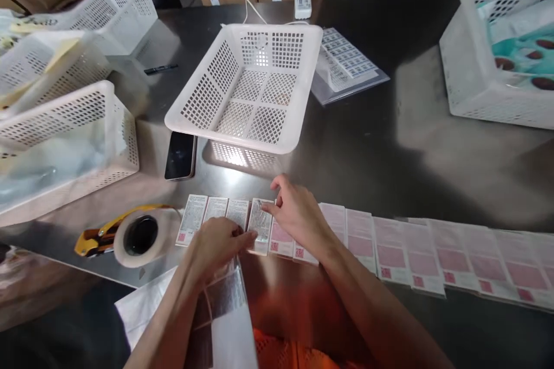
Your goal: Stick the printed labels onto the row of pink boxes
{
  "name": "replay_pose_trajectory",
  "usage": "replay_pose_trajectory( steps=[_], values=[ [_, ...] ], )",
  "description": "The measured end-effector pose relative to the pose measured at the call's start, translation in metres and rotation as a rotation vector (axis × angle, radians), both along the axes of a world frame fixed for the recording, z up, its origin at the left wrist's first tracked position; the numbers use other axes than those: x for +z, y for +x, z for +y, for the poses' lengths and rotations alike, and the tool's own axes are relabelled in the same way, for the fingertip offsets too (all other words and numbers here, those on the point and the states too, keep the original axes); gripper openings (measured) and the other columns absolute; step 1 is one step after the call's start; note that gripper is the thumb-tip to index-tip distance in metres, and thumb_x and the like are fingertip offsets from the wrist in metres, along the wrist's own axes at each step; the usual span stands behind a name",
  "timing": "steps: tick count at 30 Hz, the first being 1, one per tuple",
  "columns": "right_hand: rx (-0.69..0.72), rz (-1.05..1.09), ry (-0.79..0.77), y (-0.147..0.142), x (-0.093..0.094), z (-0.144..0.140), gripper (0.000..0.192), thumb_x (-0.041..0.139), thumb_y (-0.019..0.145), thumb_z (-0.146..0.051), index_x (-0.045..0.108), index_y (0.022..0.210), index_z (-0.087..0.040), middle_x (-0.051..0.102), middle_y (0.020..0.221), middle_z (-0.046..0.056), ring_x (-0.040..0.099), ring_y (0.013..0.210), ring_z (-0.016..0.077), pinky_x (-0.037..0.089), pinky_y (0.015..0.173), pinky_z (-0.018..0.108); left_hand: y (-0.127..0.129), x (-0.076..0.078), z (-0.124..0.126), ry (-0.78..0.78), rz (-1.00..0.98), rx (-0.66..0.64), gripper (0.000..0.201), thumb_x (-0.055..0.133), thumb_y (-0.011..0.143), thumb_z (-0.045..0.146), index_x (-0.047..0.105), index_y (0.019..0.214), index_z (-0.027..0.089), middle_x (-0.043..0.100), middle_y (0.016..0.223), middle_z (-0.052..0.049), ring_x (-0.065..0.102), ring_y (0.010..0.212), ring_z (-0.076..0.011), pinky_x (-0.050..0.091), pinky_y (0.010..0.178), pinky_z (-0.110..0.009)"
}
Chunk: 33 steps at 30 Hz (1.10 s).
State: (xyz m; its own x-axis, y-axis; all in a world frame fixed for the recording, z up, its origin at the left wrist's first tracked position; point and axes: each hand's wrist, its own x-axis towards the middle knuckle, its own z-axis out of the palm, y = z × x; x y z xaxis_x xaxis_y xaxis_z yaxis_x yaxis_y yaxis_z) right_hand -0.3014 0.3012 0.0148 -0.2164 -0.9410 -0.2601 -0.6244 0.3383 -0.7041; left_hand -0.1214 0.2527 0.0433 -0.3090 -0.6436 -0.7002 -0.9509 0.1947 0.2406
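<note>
Dark table (433,144), glossy, runs the whole width. Far centre: empty white perforated basket (246,89), tilted up on its near edge. Left side: three more white baskets (64,132), the nearest holding clear bags. Far right: another white basket (489,86) with teal contents. Label sheets (346,63) lie just right of the centre basket.

Near edge: long row of small flat boxes (433,259), pink-printed, laid side by side from centre out to the right. Roll of clear tape (141,236) on a yellow dispenser at near left; black phone (180,154) beyond it.

Right hand (298,216) rests on the row, fingers loosely spread, fingertips on one box (261,228) wrapped in clear film. Left hand (219,245) curled, fingers pressed together, pinching that box's near left edge.
</note>
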Motion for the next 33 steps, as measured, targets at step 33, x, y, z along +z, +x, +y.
replay_pose_trajectory(
  steps=[33],
  values=[
    [0.085, -0.409, -0.45, 0.018, 0.033, 0.114, 0.03, 0.064, 0.09, -0.028, 0.061, 0.12, -0.029, 0.069, 0.114, 0.003, 0.067, 0.1, 0.0189, 0.058, 0.083, 0.029, 0.013, 0.038, 0.051, -0.613, 0.768, 0.69, 0.044, 0.058, 0.081, 0.06, 0.067, 0.073, 0.017, 0.063, 0.061, -0.002, 0.055, 0.06, -0.0155, 0.041, 0.058, -0.026]
  ],
)
